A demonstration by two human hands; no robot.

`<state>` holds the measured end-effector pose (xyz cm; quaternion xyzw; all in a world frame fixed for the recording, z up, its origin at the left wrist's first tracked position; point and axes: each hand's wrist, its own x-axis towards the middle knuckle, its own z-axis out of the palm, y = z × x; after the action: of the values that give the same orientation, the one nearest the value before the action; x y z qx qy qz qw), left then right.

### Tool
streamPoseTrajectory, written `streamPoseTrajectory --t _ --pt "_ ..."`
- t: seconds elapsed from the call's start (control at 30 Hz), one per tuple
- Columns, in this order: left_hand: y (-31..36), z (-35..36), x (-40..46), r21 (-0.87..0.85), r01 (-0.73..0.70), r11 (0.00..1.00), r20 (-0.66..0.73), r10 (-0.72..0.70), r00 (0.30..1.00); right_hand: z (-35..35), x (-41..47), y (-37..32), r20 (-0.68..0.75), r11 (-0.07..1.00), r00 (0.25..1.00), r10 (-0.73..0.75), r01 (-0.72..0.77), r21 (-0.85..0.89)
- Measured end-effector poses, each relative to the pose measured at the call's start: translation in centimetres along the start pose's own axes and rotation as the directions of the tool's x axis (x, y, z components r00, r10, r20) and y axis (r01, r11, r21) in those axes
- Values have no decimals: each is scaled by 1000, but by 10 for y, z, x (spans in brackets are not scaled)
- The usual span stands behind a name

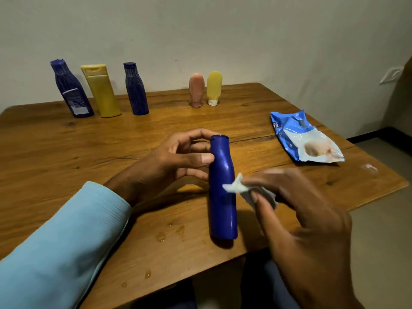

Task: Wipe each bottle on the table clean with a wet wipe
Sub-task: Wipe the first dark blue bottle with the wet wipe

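Observation:
A plain blue bottle [222, 197] stands upright near the front of the wooden table [111, 143]. My left hand [169, 161] holds its neck and cap, thumb on the near side and fingers curled behind. My right hand [296, 210] pinches a crumpled wet wipe [236, 187], whose tip touches the bottle's right side at mid height. The right hand is blurred.
Along the back stand two dark blue bottles [71, 90] [135, 89], a yellow bottle [100, 91], a pink tube [196, 90] and a yellow tube [214, 88]. A blue wipes pack [303, 137] lies at the right. Water drops [160, 237] dot the front edge.

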<state>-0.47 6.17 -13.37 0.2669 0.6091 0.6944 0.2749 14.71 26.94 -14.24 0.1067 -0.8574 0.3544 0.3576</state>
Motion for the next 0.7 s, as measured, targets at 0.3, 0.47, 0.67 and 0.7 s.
streamPoseTrajectory --t 0.3,0.47,0.67,0.7 --pt "1 0 -3 -41 -8 999 43 10 999 25 34 -2 63 997 998 9 -13 75" --pt "-4 -9 -1 28 14 1000 35 -15 999 22 -25 -5 123 998 991 -54 55 -5" --pt "-8 -9 3 83 -10 996 -8 11 1000 16 -64 -4 194 998 980 -40 48 -40" --pt "-8 -8 3 91 -22 996 -19 24 1000 14 -66 -8 212 1000 977 10 -11 4"
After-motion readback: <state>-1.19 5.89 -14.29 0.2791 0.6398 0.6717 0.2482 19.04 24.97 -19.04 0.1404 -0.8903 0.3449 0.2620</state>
